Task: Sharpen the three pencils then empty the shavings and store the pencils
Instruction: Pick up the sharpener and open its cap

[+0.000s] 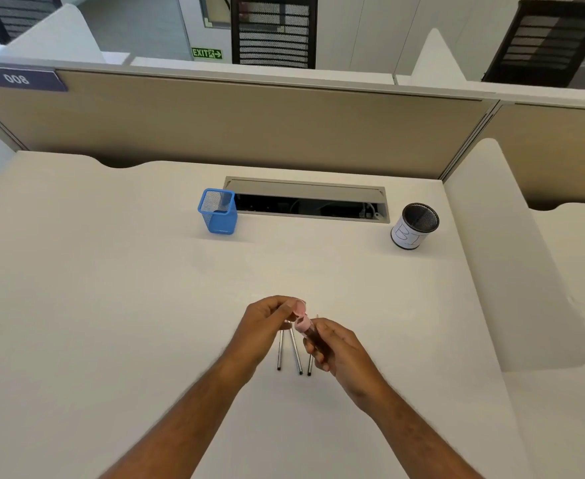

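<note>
- Three pencils (295, 350) lie side by side on the white desk (111, 271), dark and thin, their far ends hidden under the hands.
- One pink sharpener (303, 323) sits between both hands: left hand (266, 326) pinches its top, right hand (332, 347) grips its body.
- Two holders stand far back: a blue mesh cup (218, 211), a black labelled cup (414, 226).

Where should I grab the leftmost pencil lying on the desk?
Pinch the leftmost pencil at its near, exposed half, coming from above. It lies flat, pointing away; its far end is hidden under the left hand, and the neighbouring pencil splays away there.
</note>
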